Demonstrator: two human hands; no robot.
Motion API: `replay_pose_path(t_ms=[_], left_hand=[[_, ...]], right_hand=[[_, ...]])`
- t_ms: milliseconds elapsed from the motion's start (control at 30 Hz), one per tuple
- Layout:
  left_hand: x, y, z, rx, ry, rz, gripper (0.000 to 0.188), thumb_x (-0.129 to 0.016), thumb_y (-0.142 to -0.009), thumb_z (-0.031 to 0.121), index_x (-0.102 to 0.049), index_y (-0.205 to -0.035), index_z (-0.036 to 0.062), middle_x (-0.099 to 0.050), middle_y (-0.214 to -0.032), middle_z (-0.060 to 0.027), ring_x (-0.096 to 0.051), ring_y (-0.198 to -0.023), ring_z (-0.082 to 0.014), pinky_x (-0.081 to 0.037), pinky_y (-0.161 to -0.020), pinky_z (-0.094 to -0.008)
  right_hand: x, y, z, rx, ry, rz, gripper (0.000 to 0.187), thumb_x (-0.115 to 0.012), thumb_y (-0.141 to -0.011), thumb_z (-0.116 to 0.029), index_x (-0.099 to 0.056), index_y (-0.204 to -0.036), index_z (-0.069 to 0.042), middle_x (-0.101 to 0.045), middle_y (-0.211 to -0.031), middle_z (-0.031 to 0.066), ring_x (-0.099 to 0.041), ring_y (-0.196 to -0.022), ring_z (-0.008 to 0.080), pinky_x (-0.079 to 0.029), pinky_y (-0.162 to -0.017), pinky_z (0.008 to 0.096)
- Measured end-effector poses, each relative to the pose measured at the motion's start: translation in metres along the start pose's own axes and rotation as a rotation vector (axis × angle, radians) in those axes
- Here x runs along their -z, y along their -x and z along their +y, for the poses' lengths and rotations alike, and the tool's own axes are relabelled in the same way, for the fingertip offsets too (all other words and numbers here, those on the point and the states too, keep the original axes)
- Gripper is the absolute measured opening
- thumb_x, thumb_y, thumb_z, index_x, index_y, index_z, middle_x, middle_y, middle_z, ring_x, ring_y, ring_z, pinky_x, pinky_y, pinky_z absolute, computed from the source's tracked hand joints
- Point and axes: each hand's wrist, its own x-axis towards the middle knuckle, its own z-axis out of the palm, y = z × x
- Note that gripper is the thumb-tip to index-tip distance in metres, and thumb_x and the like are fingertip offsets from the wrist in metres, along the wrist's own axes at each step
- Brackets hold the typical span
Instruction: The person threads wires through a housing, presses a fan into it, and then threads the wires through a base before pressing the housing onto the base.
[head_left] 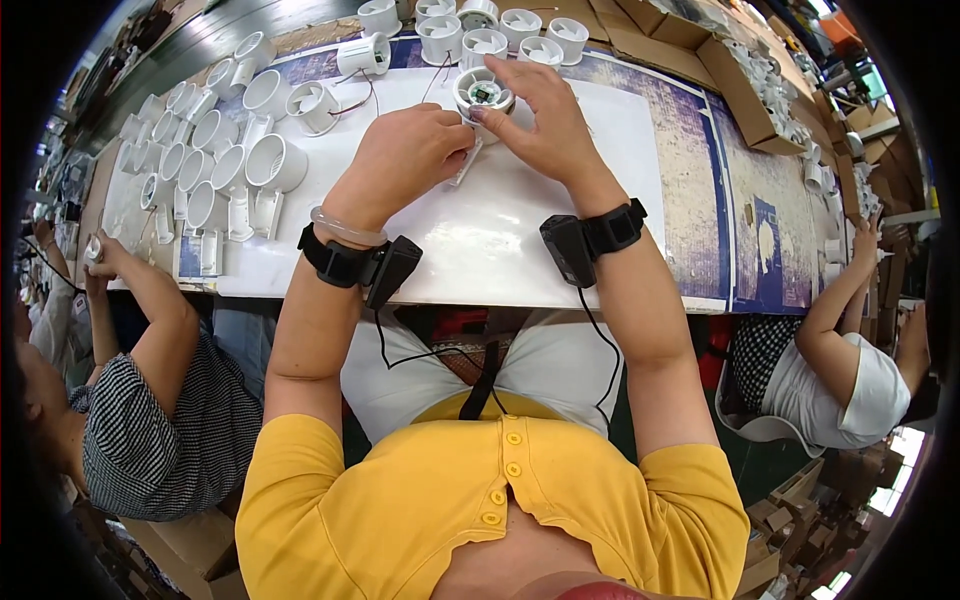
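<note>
1. Right hand [545,115]: fingers holding a white round casing [468,92], far middle of the surface [480,230].
2. Left hand [415,150]: curled at its near-left side; cannot tell its fingers' grip.
3. White cups [278,165]: far left.

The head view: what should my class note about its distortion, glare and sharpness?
In the head view, the work table has a far edge that bows, and the picture's corners fall to black; in the head view, the white sheet has a bright, glossy sheen, and pale patches at lower right look blown out; in the head view, the yellow shirt looks fairly sharp.
</note>
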Motion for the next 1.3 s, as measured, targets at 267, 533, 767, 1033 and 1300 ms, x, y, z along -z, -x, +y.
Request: replay_pose_path(t_ms=[267,533,767,1033,1300], left_hand=[[0.0,0.0,-0.002,0.006,0.009,0.001,0.006,-0.064,-0.075,0.015,-0.063,-0.08,0.0107,-0.059,-0.078,-0.0009,-0.059,-0.078,-0.0208,-0.049,-0.065,-0.0328],[0.001,0.004,0.002,-0.008,0.07,-0.04,0.006,-0.062,-0.078,0.014,-0.066,-0.08,0.0114,-0.06,-0.083,-0.0009,-0.061,-0.083,-0.0202,-0.05,-0.068,-0.0325],[0.013,0.005,-0.008,0.073,0.533,-0.05,0.011,-0.061,-0.083,0.017,-0.067,-0.086,0.0076,-0.062,-0.086,-0.0023,-0.06,-0.078,-0.017,-0.048,-0.067,-0.0289],[-0.015,-0.009,-0.021,0.36,0.964,0.593,0.038,-0.048,-0.097,0.031,-0.047,-0.123,0.0031,-0.059,-0.105,-0.0078,-0.06,-0.083,-0.0141,-0.05,-0.07,-0.0284],[-0.014,-0.035,0.031,0.639,1.682,0.102,0.053,-0.035,-0.098,0.045,-0.034,-0.134,0.0047,-0.054,-0.122,-0.0128,-0.062,-0.099,-0.0275,-0.051,-0.087,-0.0388]], right_hand=[[0.001,-0.001,-0.003,-0.043,-0.011,-0.003,0.051,-0.072,-0.077,-0.026,-0.058,-0.123,-0.008,-0.059,-0.12,0.0119,-0.048,-0.117,0.0273,-0.038,-0.098,0.0377],[0.005,0.002,0.015,-0.073,-0.264,-0.116,0.056,-0.072,-0.077,-0.025,-0.054,-0.128,-0.01,-0.05,-0.133,0.011,-0.043,-0.125,0.0265,-0.032,-0.106,0.0368],[0.003,0.001,0.009,0.004,-0.303,-0.226,0.056,-0.07,-0.078,-0.019,-0.051,-0.13,-0.01,-0.05,-0.133,0.0091,-0.046,-0.123,0.0241,-0.035,-0.104,0.0359],[0.01,0.0,0.01,-0.286,-0.694,-0.245,0.048,-0.065,-0.085,-0.014,-0.05,-0.131,-0.009,-0.055,-0.124,0.0068,-0.054,-0.111,0.018,-0.043,-0.097,0.0313],[0.022,-0.003,0.006,-0.34,-0.861,-0.193,0.043,-0.054,-0.092,-0.033,-0.056,-0.126,-0.008,-0.059,-0.118,0.0077,-0.057,-0.103,0.0159,-0.046,-0.088,0.028]])
